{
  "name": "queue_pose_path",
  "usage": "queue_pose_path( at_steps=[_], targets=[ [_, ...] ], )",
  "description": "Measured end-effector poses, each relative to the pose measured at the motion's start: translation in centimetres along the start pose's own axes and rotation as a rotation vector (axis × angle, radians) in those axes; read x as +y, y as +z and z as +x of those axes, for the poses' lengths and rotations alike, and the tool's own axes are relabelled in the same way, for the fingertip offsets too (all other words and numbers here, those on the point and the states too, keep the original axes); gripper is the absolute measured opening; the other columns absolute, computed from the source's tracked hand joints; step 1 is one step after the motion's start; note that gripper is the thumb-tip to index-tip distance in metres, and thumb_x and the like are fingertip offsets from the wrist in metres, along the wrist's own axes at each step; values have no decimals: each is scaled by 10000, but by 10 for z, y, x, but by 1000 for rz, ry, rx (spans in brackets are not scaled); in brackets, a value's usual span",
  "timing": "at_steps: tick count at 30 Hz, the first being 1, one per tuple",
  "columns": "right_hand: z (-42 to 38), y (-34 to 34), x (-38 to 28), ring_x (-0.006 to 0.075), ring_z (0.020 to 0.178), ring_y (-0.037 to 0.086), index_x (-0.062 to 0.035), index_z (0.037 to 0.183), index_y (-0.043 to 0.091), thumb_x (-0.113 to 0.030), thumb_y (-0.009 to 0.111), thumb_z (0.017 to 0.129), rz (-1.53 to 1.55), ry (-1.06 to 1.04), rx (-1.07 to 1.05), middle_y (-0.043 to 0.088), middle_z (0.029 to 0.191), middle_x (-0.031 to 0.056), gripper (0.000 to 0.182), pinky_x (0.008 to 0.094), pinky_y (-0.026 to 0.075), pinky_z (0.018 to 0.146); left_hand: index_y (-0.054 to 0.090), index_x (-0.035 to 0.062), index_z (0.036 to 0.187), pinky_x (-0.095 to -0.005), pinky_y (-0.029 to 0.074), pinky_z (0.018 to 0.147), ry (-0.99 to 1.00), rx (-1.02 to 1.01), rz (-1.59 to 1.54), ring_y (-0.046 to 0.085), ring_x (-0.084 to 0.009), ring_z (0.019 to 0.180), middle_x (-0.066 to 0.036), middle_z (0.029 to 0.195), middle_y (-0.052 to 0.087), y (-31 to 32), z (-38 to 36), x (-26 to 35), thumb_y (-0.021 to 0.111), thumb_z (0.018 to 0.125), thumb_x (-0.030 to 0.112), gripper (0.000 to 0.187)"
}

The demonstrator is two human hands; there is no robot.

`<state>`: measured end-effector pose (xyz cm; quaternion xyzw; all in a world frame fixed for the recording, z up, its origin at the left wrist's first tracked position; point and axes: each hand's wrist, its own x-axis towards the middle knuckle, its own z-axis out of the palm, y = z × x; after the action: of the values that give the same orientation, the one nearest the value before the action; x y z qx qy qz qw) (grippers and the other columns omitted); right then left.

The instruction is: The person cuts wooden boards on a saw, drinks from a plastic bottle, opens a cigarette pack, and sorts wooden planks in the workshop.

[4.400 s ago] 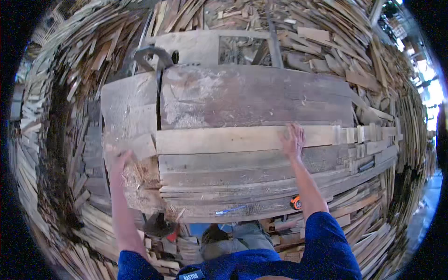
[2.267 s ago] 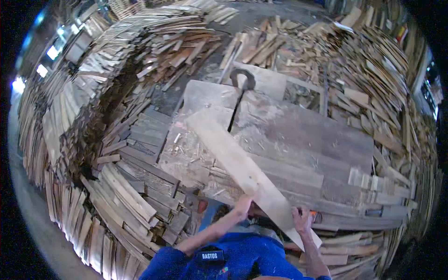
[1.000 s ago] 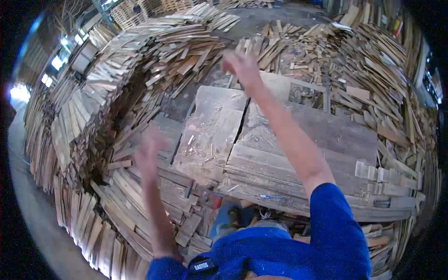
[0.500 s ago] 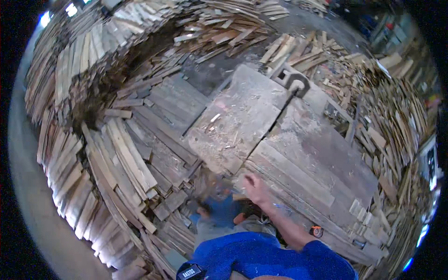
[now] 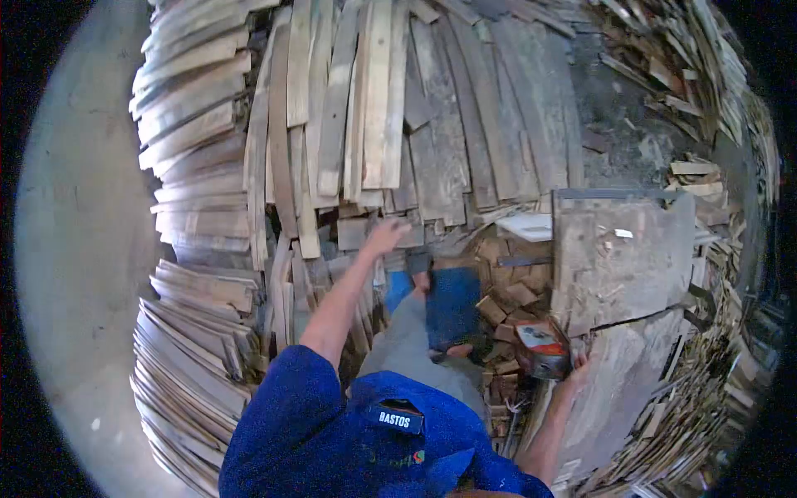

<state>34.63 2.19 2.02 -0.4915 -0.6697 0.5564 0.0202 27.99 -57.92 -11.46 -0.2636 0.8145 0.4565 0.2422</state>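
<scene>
My left hand (image 5: pixel 387 236) reaches out in front of me with its fingers stretched, holding nothing. Just beyond its fingertips lie the near ends of long wooden boards (image 5: pixel 378 108), and a short plank (image 5: pixel 355 234) lies beneath it. My right hand (image 5: pixel 574 375) rests at the near edge of the worn wooden worktable (image 5: pixel 618 357), its fingers loosely extended. Beside that hand is an open rectangular tin (image 5: pixel 544 353) with something red and white inside.
More boards are piled at the left (image 5: pixel 199 324). A blue mat (image 5: pixel 452 307) lies under my feet, with wood offcuts (image 5: pixel 502 307) to its right. A raised wooden top (image 5: pixel 623 257) carries shavings. Thin slats (image 5: pixel 697 423) are heaped beyond the table.
My view and body have swung left from the worktable to the boards. My left arm has come into view, stretched forward; my right hand is now at the table edge by the tin.
</scene>
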Motion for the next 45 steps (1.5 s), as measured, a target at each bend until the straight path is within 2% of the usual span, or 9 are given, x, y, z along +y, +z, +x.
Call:
queue_pose_path(
  at_steps=[15,17,20,24,29,33,37,40,45],
  targets=[
    [-4,-53,-42,243,937,558,-17,1377,409,-170,457,903,-413,17,-107,547,1135,128,500,346,476,864,610,23,1142,-459,489,843,-575,462,-216,622,-380,990,-206,1089,646,-127,184,-254,608,810,404,505],
    [4,-72,-46,248,905,551,-34,1419,367,-110,461,882,-329,128,-28,539,1145,137,551,348,481,845,561,-2,1194,-447,501,797,-205,318,499,640,-364,948,-224,1035,653,-168,203,-273,632,816,355,525],
    [-6,-82,-65,252,840,523,-53,1457,303,8,461,811,-1295,-562,-471,525,1153,142,668,366,491,800,556,-27,1191,-404,518,743,-335,677,-705,650,-302,876,-192,994,652,-197,257,-276,617,857,353,510],
    [-19,-64,-92,251,774,500,-52,1463,292,96,443,741,-1639,-384,-417,536,1105,134,753,358,488,761,567,-45,1130,-358,520,673,-350,757,-1178,652,-242,841,-117,954,632,-232,307,-271,575,904,298,411],
    [-20,-57,-92,226,835,517,-55,1413,357,7,456,786,-969,27,-127,559,1096,110,638,345,475,784,594,-27,1004,-332,482,608,-249,831,-1329,640,-207,805,-89,882,624,-255,364,-280,577,902,264,309],
    [-29,-45,-92,206,920,522,-61,1350,435,-112,472,843,-708,145,-1,574,1123,91,511,340,459,826,467,-14,1190,-470,487,901,-279,626,-1336,559,-305,999,-212,1211,505,-274,374,-272,585,903,287,433],
    [-34,-34,-87,187,1005,527,-67,1287,513,-231,488,900,-556,184,52,588,1150,73,421,334,444,869,463,175,1313,-408,419,810,-503,606,-1231,496,-230,922,-65,1009,486,-282,400,-280,565,736,766,832],
    [-36,-37,-85,173,1068,531,-72,1239,571,-320,500,942,-433,216,73,599,1170,59,394,330,432,901,493,-18,1144,-470,482,884,-370,622,-1075,563,-283,980,-175,1131,544,-288,389,-265,601,893,284,407],
    [-42,-36,-80,174,951,548,-50,1266,539,-219,502,907,-478,143,47,601,1063,59,399,324,450,820,542,-12,1064,-434,488,835,32,769,-1219,572,-253,936,-129,1024,579,-259,360,-214,609,892,270,337]
  ],
)
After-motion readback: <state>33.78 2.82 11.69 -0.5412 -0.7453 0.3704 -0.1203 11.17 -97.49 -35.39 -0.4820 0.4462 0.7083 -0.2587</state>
